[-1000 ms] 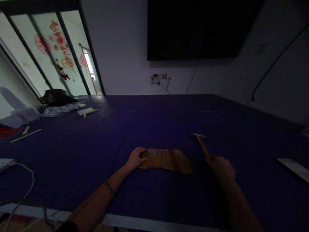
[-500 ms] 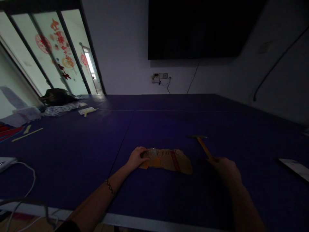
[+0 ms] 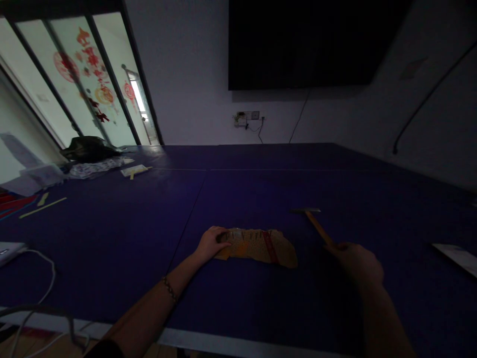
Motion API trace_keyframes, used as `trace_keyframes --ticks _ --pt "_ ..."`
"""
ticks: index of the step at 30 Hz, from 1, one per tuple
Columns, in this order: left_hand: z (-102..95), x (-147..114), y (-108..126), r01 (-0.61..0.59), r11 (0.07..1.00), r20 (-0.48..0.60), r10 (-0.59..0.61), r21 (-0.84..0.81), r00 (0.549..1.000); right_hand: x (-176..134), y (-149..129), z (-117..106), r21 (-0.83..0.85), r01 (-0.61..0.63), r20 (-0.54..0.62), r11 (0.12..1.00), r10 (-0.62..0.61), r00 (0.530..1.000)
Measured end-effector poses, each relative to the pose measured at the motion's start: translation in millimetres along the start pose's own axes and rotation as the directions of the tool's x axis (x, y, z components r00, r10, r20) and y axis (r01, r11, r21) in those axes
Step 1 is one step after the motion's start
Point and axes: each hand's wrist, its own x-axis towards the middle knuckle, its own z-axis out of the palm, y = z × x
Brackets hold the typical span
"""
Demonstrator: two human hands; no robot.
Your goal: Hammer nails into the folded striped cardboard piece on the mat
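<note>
On the purple table lies a flat brown speckled board (image 3: 255, 247) with ragged edges. A red stripe crosses its right part, an orange patch marks its middle, and short dark nail-like marks run along the far edge. My left hand (image 3: 211, 244) grips its left end, thumb on top and fingers by the far edge. To the right, my right hand (image 3: 356, 262) is closed round the wooden handle of a hammer (image 3: 316, 226). The hammer's slim metal head points away from me, beyond the board's right end and apart from it. The dim light hides fine detail.
The purple table (image 3: 149, 214) runs to the wall, under a dark screen (image 3: 298, 44). A white device (image 3: 11, 252) with a cable (image 3: 50, 266) is at left. A dark bag (image 3: 89, 149) and plastic packets lie at far left; a flat pale object (image 3: 456, 257) lies right.
My right hand has shifted slightly to the right with the hammer. The left hand and the board stay where they were.
</note>
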Motion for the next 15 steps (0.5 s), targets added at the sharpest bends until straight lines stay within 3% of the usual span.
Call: trace_keyframes --ticks 11,13,15 --pt "-4.2 0.3 0.4 0.019 1.0 0.064 -0.019 -0.002 0.998 1.1 1.4 1.8 0.024 -0.024 0.075 0.999 0.022 0.997" --pt "-7.3 0.0 2.8 0.021 0.999 0.093 -0.023 0.025 0.995 0.5 -1.3 3.4 0.015 0.007 0.02 1.0 -0.007 1.0" --pt "-9.8 -0.7 5.3 0.02 0.998 0.122 -0.026 0.051 0.992 -2.6 -9.8 7.1 0.006 0.126 -0.137 0.992 -0.124 0.983"
